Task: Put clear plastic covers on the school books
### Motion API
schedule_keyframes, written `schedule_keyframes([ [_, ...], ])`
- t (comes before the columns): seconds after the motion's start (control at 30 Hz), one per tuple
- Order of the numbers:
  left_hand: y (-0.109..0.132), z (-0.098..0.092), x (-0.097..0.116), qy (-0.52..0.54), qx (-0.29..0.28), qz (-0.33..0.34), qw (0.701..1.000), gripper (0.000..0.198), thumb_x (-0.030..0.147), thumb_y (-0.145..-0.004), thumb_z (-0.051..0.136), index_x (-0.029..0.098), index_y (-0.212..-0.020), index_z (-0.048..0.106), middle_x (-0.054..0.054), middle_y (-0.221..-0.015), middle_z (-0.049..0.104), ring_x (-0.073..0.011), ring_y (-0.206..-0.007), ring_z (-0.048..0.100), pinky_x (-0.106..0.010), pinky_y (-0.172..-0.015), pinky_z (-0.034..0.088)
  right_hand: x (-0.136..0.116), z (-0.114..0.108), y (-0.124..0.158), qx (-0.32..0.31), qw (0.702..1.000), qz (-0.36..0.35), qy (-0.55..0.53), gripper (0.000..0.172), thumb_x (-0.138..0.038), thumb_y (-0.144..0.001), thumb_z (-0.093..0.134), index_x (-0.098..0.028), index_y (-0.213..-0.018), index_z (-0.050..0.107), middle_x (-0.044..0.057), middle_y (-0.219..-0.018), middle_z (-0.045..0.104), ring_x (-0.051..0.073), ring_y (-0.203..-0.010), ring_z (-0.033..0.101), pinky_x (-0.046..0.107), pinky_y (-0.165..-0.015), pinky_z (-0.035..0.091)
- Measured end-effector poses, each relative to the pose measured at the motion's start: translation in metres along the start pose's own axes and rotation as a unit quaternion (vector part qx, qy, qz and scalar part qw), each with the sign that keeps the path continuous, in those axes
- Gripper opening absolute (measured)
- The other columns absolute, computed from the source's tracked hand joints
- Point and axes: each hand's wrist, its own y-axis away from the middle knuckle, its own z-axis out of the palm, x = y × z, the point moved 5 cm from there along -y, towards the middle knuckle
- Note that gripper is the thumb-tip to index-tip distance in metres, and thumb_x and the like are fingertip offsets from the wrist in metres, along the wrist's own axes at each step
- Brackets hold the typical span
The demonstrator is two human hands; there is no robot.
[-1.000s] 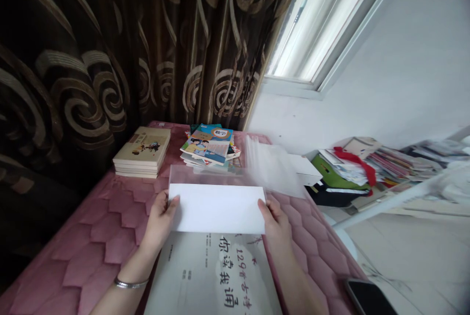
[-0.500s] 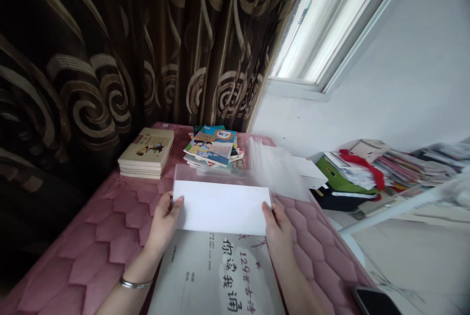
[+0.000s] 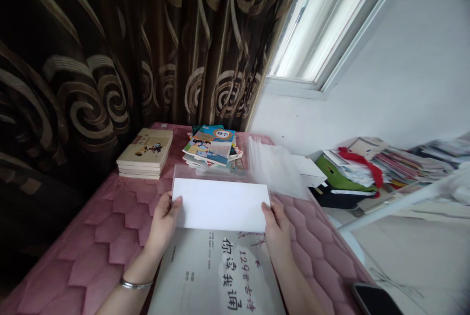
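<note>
White panel (image 3: 219, 205), one, was pinched at its left end by the left hand (image 3: 165, 216) and at its right by the right hand (image 3: 276, 221); it sat at the far end of a grey printed book (image 3: 198, 276), clear plastic (image 3: 187, 172) showing beyond; over the last second grip and position scarcely changed, so the work seemed held steady, not advanced.

Grey book (image 3: 200, 276), Chinese title facing up, white strip (image 3: 220, 205) across its far end, clear plastic cover (image 3: 213, 173) jutting beyond
</note>
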Motion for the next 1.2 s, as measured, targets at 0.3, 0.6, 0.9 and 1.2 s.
schedule_keyframes([
  [0.3,0.001,0.000,0.002,-0.023,0.007,0.009,1.000,0.041,0.057,-0.073,0.066,0.020,-0.088,0.058,0.001,-0.075,0.061,-0.0152,-0.068,0.054,-0.024,-0.064,0.043,-0.005,-0.001,-0.002,0.001,0.996,-0.021,0.081,0.046,-0.066,-0.075,0.058,-0.022,-0.067,0.049,-0.004,-0.058,0.050,0.014,-0.055,0.044,0.026,-0.050,0.036],
  [0.6,0.002,0.002,0.003,0.005,-0.004,-0.006,1.000,0.045,0.059,-0.068,0.069,0.020,-0.086,0.056,0.000,-0.075,0.062,-0.0159,-0.068,0.055,-0.025,-0.062,0.043,-0.007,-0.001,0.000,0.008,0.997,-0.041,0.058,0.045,-0.064,-0.078,0.057,-0.021,-0.068,0.050,-0.003,-0.062,0.053,0.014,-0.058,0.045,0.024,-0.050,0.037],
  [0.9,0.000,0.003,-0.001,-0.014,-0.005,0.000,1.000,0.044,0.059,-0.071,0.066,0.020,-0.087,0.056,0.000,-0.076,0.062,-0.0164,-0.069,0.055,-0.025,-0.063,0.044,-0.006,-0.001,-0.002,0.001,0.996,-0.056,0.069,0.042,-0.060,-0.077,0.061,-0.019,-0.070,0.054,-0.003,-0.060,0.051,0.013,-0.056,0.043,0.024,-0.050,0.037],
  [1.2,0.002,0.000,0.002,-0.010,0.018,0.008,1.000,0.039,0.055,-0.072,0.065,0.019,-0.084,0.056,0.001,-0.074,0.059,-0.0141,-0.067,0.050,-0.023,-0.061,0.040,-0.002,-0.002,-0.002,0.001,0.996,-0.051,0.076,0.041,-0.060,-0.078,0.059,-0.020,-0.069,0.052,-0.004,-0.059,0.049,0.013,-0.055,0.043,0.024,-0.049,0.037],
])
